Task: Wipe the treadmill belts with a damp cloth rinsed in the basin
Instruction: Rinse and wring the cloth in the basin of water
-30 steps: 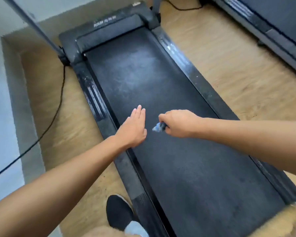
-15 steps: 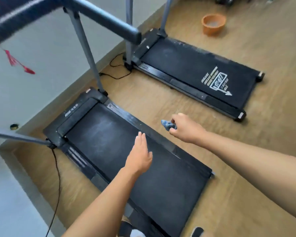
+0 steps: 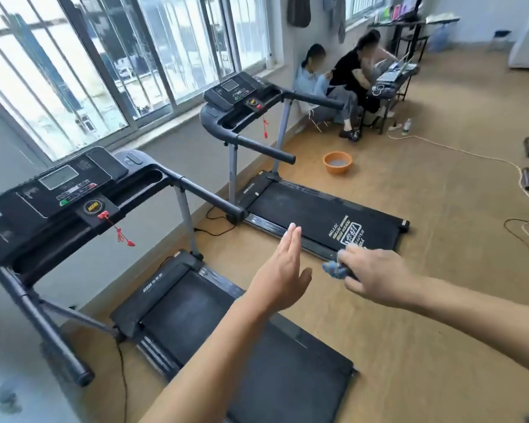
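Centrally, the right hand pinches a crumpled blue cloth in curled fingers. At its nine o'clock, the left hand hovers flat, fingers straight. At six o'clock lies a matte black treadmill belt; at twelve, a second belt, then a round orange basin.

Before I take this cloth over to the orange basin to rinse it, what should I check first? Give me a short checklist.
1. Grip on the crumpled blue-grey cloth by the right hand: ok.
2. Free left hand, fingers straight: ok.
3. Upright round orange plastic basin on the wooden floor, beside the far black treadmill: ok.
4. Water in the basin: cannot tell; something pale shows inside.
5. Route to the basin free of the white cable: ok, it seems.
6. Dampness of the cloth: cannot tell.
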Motion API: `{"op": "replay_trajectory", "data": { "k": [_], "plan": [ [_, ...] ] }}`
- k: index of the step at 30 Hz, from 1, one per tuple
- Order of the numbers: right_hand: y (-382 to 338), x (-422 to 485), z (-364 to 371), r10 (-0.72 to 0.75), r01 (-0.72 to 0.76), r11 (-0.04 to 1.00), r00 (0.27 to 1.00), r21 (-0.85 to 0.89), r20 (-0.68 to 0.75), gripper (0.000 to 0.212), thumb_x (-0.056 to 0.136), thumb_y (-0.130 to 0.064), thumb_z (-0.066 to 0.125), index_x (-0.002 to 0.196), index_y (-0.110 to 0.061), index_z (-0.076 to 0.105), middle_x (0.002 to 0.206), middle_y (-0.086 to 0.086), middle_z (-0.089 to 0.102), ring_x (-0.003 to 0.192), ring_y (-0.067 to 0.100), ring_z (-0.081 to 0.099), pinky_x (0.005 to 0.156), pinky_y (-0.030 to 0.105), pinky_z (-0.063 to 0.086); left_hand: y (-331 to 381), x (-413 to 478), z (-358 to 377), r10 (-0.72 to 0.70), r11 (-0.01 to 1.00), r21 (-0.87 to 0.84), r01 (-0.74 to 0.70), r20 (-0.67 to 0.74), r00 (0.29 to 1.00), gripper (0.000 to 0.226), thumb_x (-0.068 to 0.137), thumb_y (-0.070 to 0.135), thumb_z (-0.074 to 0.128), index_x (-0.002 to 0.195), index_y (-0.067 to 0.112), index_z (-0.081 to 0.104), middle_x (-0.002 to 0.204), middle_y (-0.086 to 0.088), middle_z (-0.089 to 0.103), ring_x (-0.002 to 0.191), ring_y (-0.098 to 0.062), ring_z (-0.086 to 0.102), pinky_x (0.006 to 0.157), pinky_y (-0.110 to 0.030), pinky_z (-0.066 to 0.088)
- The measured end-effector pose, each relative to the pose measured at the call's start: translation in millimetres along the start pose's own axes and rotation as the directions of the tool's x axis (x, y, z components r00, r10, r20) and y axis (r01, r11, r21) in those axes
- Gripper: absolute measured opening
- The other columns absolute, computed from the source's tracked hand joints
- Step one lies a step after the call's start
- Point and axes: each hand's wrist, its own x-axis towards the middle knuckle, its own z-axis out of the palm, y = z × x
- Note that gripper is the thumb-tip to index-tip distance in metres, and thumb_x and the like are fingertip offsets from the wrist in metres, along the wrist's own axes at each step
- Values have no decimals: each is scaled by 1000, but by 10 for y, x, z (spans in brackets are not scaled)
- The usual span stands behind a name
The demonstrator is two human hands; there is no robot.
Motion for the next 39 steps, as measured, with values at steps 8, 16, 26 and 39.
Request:
{"op": "replay_trajectory", "data": {
  "k": [8,16,26,39],
  "plan": [
    [487,-285,-10,362,-314,884,929,346,-80,12,91,-33,62,89,-23,55,89,-3,57,83,24,55,68,36,40,202,180,773,59,998,-10,-58,223,973,87,105,23,56,166,2,-2,176,-14,-9,163,-23,-4,131,-39,15],
    [2066,-376,345,567,-519,771,823,370,-28,11,92,-25,58,97,-15,58,102,10,63,92,31,57,71,33,37,956,1234,2048,56,998,-42,-43,403,914,90,103,22,60,164,-4,-2,174,-21,-8,163,-26,-7,128,-30,7],
    [4578,-270,840,652,-642,644,745,416,141,16,90,-7,43,78,-14,52,72,0,57,73,32,57,55,34,36,2115,3379,3168,-75,992,-68,110,392,917,82,101,15,55,164,-3,5,174,-20,-1,163,-27,0,131,-36,11],
    [7489,1533,1018,635,-696,529,704,485,317,20,82,-6,39,83,-14,57,81,8,68,69,28,65,53,32,48,2183,6582,4230,-144,979,-40,199,555,819,81,103,20,56,167,4,10,176,-12,7,162,-23,10,126,-30,13]
  ]
}}
